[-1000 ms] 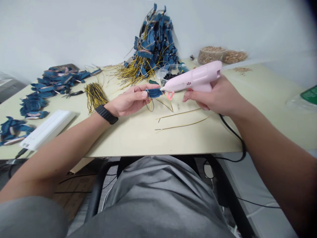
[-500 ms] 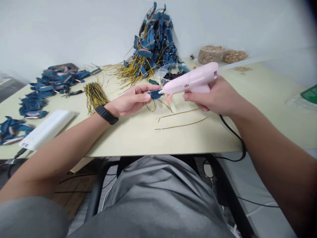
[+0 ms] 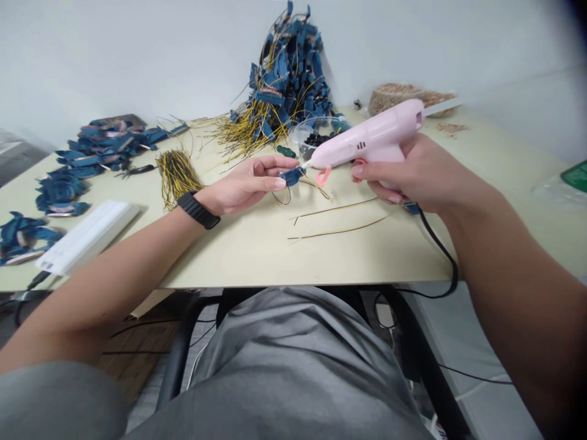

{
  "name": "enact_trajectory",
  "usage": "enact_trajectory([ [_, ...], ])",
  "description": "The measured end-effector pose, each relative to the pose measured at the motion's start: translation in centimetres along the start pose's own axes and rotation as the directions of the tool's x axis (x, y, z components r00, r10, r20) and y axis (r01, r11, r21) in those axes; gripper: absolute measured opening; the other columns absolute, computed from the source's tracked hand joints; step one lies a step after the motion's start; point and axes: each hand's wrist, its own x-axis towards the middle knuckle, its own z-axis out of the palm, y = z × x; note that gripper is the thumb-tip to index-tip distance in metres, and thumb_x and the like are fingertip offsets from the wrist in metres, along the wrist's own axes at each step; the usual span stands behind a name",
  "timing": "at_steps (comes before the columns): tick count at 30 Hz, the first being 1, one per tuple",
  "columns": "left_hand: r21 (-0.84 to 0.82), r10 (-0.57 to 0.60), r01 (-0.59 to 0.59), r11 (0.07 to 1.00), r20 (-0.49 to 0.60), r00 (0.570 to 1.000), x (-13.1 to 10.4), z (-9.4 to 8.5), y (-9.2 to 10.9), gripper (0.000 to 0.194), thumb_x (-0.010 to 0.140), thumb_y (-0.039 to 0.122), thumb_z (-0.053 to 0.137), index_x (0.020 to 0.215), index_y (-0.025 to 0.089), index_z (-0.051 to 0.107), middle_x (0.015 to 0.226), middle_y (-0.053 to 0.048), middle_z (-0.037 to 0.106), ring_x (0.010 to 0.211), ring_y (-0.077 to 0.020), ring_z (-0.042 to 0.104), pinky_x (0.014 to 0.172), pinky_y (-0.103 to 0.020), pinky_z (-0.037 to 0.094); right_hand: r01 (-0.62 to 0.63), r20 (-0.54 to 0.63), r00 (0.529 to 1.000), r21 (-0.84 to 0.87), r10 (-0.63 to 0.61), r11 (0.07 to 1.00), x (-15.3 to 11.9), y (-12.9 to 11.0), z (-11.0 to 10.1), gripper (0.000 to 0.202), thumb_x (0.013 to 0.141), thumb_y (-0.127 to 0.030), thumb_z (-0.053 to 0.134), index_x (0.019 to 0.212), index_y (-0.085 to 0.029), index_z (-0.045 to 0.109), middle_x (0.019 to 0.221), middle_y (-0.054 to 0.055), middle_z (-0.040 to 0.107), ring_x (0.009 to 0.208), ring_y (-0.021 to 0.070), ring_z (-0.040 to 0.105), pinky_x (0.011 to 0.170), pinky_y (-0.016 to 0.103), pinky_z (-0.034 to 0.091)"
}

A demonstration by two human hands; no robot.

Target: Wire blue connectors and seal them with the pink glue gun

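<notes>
Between thumb and fingers, my left hand point(image 3: 252, 180) pinches a small blue piece point(image 3: 293, 176) with thin wire looping below it. My right hand point(image 3: 408, 168) is wrapped round a pink hot glue gun point(image 3: 367, 137), whose tip meets or nearly meets the top of the blue piece. A glue stick point(image 3: 443, 107) pokes out of the gun's back end. Loose yellow-and-black wires point(image 3: 339, 233) lie on the table below the gun. Just behind my left fingers sits a small dark green piece point(image 3: 286, 151).
A tall heap of blue pieces with yellow wires point(image 3: 293, 73) leans on the wall. A tub of black bits point(image 3: 316, 140), a wire bundle point(image 3: 177, 177), pliers point(image 3: 137, 172), more blue pieces point(image 3: 101, 146) and a white power strip point(image 3: 89, 238) surround my hands. The gun's black cord point(image 3: 440, 250) drops over the edge.
The glue gun has shifted right and tilted, its rear end rising. The blue piece has turned a little in my left hand, which has barely moved.
</notes>
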Motion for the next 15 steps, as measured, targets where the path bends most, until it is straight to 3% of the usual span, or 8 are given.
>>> enact_trajectory([
  [6,0.026,0.010,-0.010,1.000,-0.012,1.000,-0.1,0.3,0.1,0.063,0.079,0.047,0.120,0.133,0.027,0.095,0.143,-0.009,0.091,0.135,-0.0290,0.085,0.113,-0.038,0.068,-0.020,0.021,1.000,-0.079,0.021,0.997,0.3,0.5,0.2,0.034,0.103,-0.034,0.097,0.087,-0.026,0.068,0.052,-0.007,0.049,0.045,0.0121,0.038,0.047,0.031,0.026],
  [15,0.049,0.007,-0.008,0.999,0.010,1.000,-0.2,1.1,0.3,0.064,0.082,0.048,0.118,0.137,0.025,0.094,0.142,-0.011,0.090,0.129,-0.0298,0.086,0.101,-0.039,0.071,-0.043,0.015,0.999,-0.169,0.046,0.985,0.1,0.1,1.1,0.043,0.106,-0.035,0.093,0.074,-0.026,0.065,0.051,-0.005,0.051,0.049,0.0130,0.043,0.051,0.030,0.034],
])
